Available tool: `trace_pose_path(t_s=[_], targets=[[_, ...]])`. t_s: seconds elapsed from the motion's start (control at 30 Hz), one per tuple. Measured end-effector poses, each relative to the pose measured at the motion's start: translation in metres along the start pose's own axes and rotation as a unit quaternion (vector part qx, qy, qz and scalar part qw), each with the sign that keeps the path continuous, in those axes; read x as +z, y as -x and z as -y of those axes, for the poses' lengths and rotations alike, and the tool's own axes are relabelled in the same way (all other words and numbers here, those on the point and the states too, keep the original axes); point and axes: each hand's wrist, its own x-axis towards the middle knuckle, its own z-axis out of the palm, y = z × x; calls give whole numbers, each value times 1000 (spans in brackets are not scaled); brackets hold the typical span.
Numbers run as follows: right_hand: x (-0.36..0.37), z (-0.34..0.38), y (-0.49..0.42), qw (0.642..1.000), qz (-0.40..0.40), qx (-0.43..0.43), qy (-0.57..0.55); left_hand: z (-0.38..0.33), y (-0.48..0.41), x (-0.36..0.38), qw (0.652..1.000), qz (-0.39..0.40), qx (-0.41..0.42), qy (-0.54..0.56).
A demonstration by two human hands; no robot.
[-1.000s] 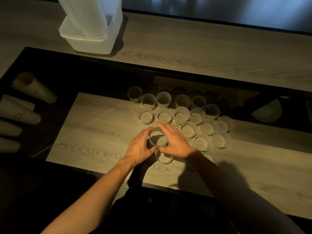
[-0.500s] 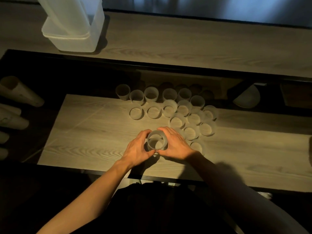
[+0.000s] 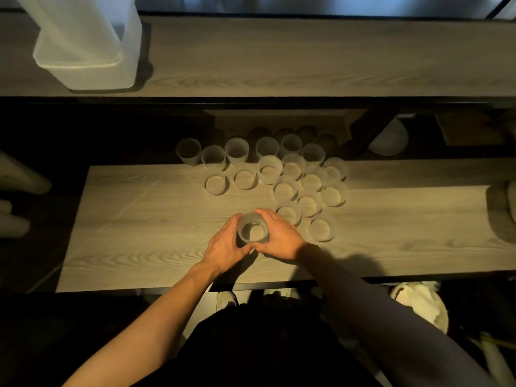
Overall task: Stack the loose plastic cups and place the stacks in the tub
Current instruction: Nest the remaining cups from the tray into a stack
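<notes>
- The tabletop [image 3: 139, 233], pale wood grain lit from above, ran across in front of me, with dark space on its left and along its far edge.
- A farther tabletop [image 3: 307, 57] of the same wood lay beyond that dark strip.
- The tub [image 3: 92, 71], cloudy white plastic, stood on the farther tabletop at its left end, well apart from my hands.
- A tall stack of cups [image 3: 69, 23] leaned inside the tub, its top cut off by the upper edge of the view.
- The loose cups [image 3: 290, 188], well over a dozen, stood upright and mouth-up in a tight cluster on the tabletop. The back row sat at the far edge and the nearest cup was just right of my right hand.
- More stacks [image 3: 16, 174] lay on their sides in the dark at the far left, too dim to count.
- My left hand [image 3: 223, 244] was clamped on the held cup [image 3: 252, 229] from its left side, fingers curled round the wall.
- My right hand [image 3: 282, 233] gripped the same cup from the right, its thumb meeting the left hand's at the near side.
- The held cup was upright near the middle of the tabletop, its mouth facing me. I could not tell whether it was one cup or several nested, nor whether it touched the wood.
</notes>
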Motion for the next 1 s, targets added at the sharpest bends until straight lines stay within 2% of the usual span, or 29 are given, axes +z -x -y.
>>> trace_pose_path(t_s=[0.37, 0.5, 0.63, 0.73, 1.0], targets=[[19, 1, -9, 995, 11, 75, -71, 11, -5, 4, 1000, 5, -19, -17], [31, -2, -8, 997, 6, 62, -48, 25, -10, 7, 999, 29, -16, -42], [46, -7, -8, 995, -12, 73, -68, 36, -14, 14, 996, 67, -50, -6], [44, -4, -8, 995, -40, 69, -62, 36, -17, 12, 997, 71, -35, 3], [-14, -13, -6, 995, -74, 35, -52, -8, -44, -7, 999, 11, 39, 20]])
